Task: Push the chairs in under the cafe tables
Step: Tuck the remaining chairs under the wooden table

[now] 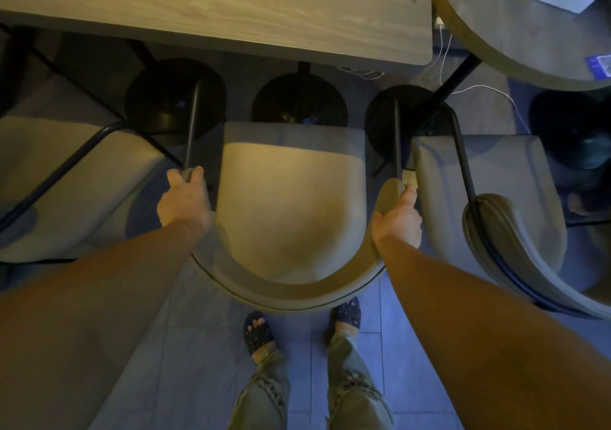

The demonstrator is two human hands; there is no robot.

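A grey upholstered chair with a curved backrest stands right in front of me, its seat front just short of the edge of the long wooden table. My left hand grips the left end of the backrest where the black arm rod meets it. My right hand grips the right end of the backrest. Both arms are stretched forward.
A second grey chair stands close on the right, a third on the left. Black round table bases sit under the table. A round table is at the top right. White cables lie on the floor. My feet stand behind the chair.
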